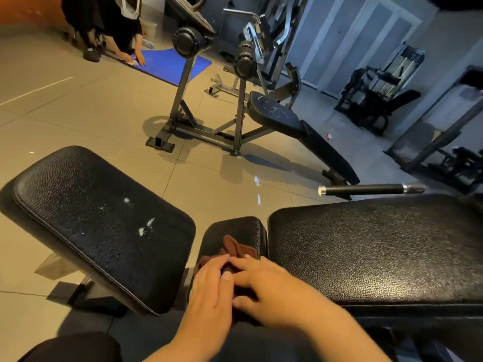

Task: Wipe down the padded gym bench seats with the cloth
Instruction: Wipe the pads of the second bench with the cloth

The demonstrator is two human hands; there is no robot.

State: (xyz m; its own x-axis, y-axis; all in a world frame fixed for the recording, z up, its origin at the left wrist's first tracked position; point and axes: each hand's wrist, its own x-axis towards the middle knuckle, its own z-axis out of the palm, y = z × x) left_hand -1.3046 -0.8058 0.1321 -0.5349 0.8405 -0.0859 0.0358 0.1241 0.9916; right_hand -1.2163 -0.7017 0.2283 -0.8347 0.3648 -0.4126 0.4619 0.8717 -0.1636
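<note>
At lower centre, the left hand (pixel 209 286) and right hand (pixel 269 291) press the brown cloth (pixel 238 248) onto the small seat pad (pixel 235 225), each grip spread flat, pinching nothing. Firm, even strokes out to the pad's edges would serve best.

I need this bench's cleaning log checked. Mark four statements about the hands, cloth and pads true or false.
1. The left hand and the right hand both rest on the brown cloth. True.
2. The tilted left pad carries white marks. True.
3. The cloth lies on that left pad. False: it lies on the small middle pad.
4. The floor mat in the background is red. False: the floor mat is blue.
</note>
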